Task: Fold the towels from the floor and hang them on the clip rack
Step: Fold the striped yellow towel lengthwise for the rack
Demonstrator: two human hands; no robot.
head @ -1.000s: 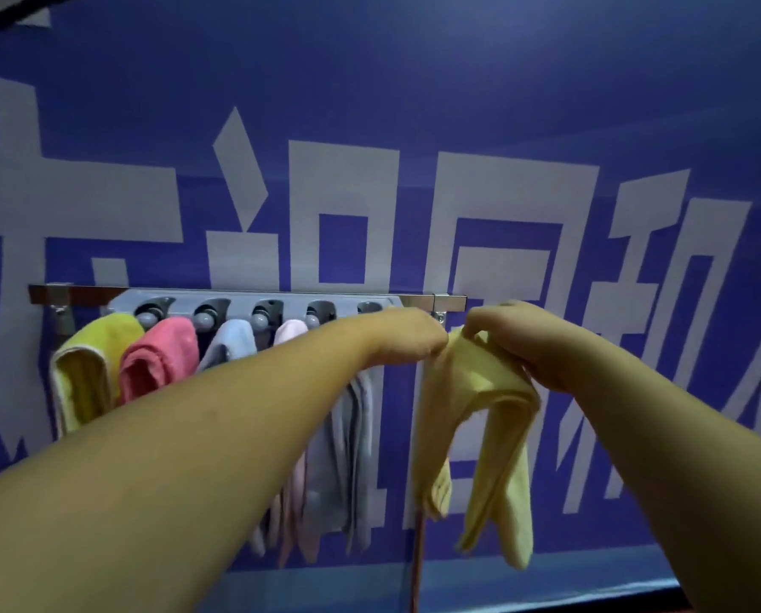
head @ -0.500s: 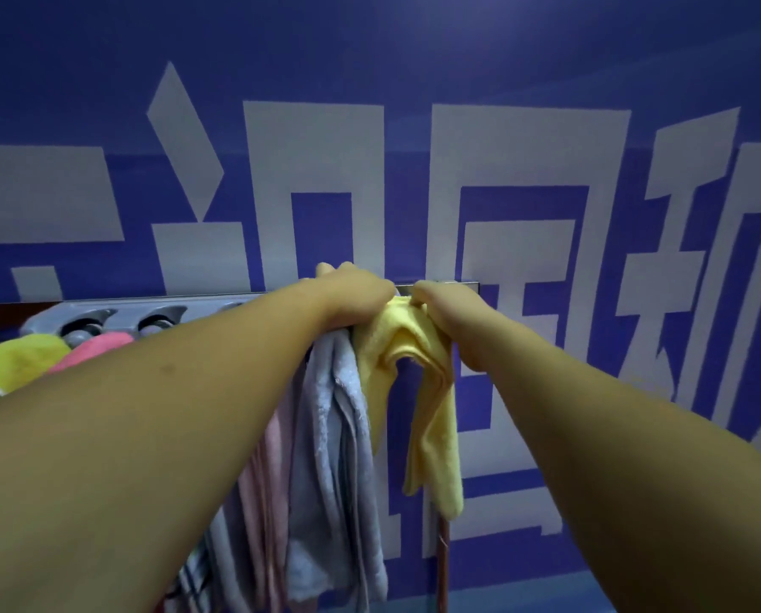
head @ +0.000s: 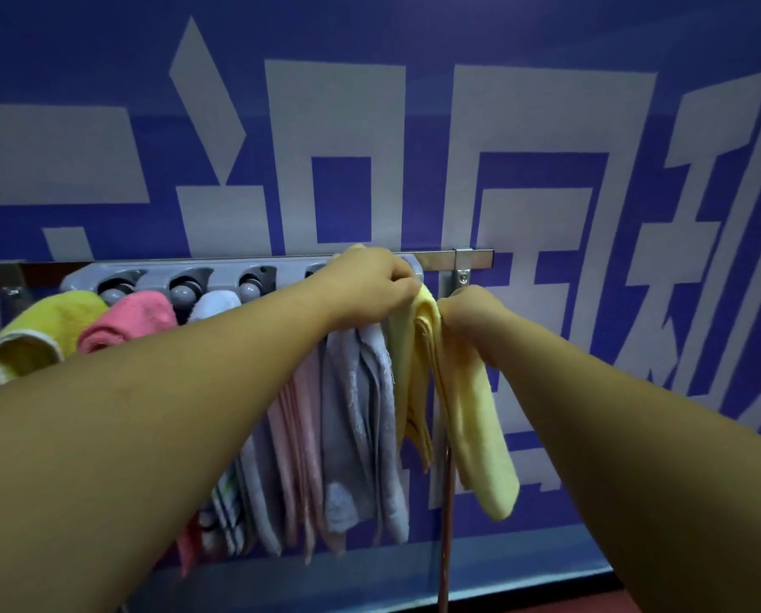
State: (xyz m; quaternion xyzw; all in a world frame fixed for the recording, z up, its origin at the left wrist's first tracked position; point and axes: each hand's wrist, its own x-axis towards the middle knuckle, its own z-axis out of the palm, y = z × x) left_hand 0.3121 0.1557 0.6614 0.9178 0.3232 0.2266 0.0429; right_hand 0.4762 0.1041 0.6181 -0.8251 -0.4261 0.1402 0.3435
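A grey clip rack (head: 219, 272) with ball clips hangs on a metal rail (head: 440, 257) on the wall. A folded pale yellow towel (head: 471, 413) hangs at the rack's right end. My left hand (head: 370, 285) grips its top fold up at the last clip, hiding that clip. My right hand (head: 467, 311) pinches the same towel just to the right, a little lower. Clipped to the left hang a lime towel (head: 34, 334), a pink towel (head: 131, 320), a white towel (head: 215, 303), a pale pink towel (head: 303, 435) and a grey towel (head: 361, 418).
The blue wall (head: 370, 37) with large pale lettering is right behind the rack. A thin brown pole (head: 446, 524) stands below the yellow towel. A light blue baseboard strip (head: 370, 572) runs along the bottom. My forearms cover the lower corners.
Both hands carried the yellow towel left and up from beside the rail's end to the rack's last clip. The left hand now sits on the rack; the towel hangs longer.
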